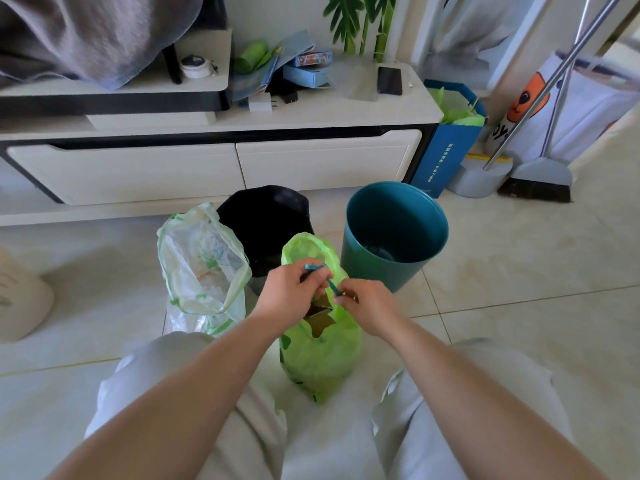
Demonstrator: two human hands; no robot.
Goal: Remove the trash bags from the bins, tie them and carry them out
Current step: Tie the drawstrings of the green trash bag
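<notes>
A green trash bag stands on the floor between my knees, its mouth open and brown cardboard showing inside. My left hand and my right hand are both at the bag's mouth, each pinching an end of its teal drawstring. To the left stands a clear white-and-green trash bag, open at the top. Behind it is a black bin. A teal bin with no bag in it stands to the right.
A low white TV cabinet runs along the back. At its right end stands a blue box bin with a green liner, then a dustpan and broom. A beige object sits at the far left.
</notes>
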